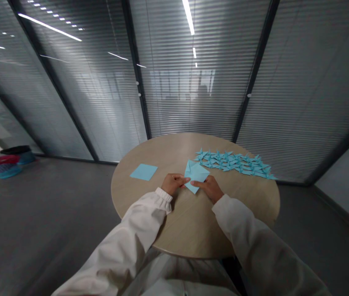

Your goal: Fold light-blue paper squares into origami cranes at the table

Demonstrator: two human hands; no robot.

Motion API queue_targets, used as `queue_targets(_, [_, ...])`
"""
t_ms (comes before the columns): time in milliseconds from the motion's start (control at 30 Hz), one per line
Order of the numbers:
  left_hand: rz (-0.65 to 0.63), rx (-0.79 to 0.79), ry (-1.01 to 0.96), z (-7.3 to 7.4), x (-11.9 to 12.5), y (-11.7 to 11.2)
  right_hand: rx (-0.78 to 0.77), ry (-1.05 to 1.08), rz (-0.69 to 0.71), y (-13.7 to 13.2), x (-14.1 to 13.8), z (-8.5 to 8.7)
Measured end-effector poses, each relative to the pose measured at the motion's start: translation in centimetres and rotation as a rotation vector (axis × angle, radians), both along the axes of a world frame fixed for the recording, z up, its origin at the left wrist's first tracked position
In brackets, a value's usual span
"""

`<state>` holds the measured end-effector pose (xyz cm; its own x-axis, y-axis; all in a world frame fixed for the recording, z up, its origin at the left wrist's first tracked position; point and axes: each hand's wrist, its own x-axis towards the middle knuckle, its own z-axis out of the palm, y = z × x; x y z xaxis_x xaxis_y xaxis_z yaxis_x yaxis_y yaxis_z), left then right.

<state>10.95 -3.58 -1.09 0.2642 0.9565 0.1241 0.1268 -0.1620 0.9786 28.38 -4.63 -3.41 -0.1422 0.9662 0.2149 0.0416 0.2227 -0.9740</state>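
Observation:
A light blue sheet of origami paper (pixel 198 172), partly folded with creases and flaps showing, is held up over the table between both hands. My left hand (pixel 173 183) pinches its left edge, thumb on top. On the opposite side, my right hand (pixel 210 188) grips the lower right part, its thumb lying across the face and the other fingers hidden behind. To the left lies a flat stack or sheet of blue paper (pixel 144 172); its thickness I cannot tell. Several folded blue paper cranes (pixel 234 161) stand in close rows at the right.
The round wooden table (pixel 189 230) stands near a glass partition with blinds (pixel 187 111). On the floor at far left are a blue bin with a red liner (pixel 3 166) and a dark-rimmed bin (pixel 20 153). A white wall (pixel 347 185) is at the right.

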Motion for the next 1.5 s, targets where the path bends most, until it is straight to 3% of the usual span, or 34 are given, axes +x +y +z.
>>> queue_targets(267, [0.027,0.05,0.076,-0.4,-0.2,0.5,0.01,0.012,-0.007,0.0,0.0,0.0])
queue_targets(533, [-0.095,0.121,0.036,-0.5,0.0,0.5,-0.031,-0.002,0.028,-0.3,0.1,0.3])
queue_targets(700, [0.021,0.214,0.11,-0.8,0.0,0.3,-0.003,0.016,0.044,-0.3,-0.2,0.5])
queue_targets(933, [0.014,0.303,0.057,-0.8,0.3,0.2,-0.04,0.002,0.098,-0.8,-0.4,1.0])
queue_targets(1200, [0.116,0.202,0.003,-0.5,0.3,0.0,-0.044,-0.019,0.133,-0.5,-0.4,0.4])
queue_targets(1400, [0.008,-0.015,-0.232,-0.3,0.7,-0.2,-0.041,-0.041,0.151,-0.7,-0.3,0.6])
queue_targets(1500, [0.016,-0.031,-0.284,-0.3,0.7,-0.2,-0.047,-0.037,0.181,-0.8,-0.3,0.7])
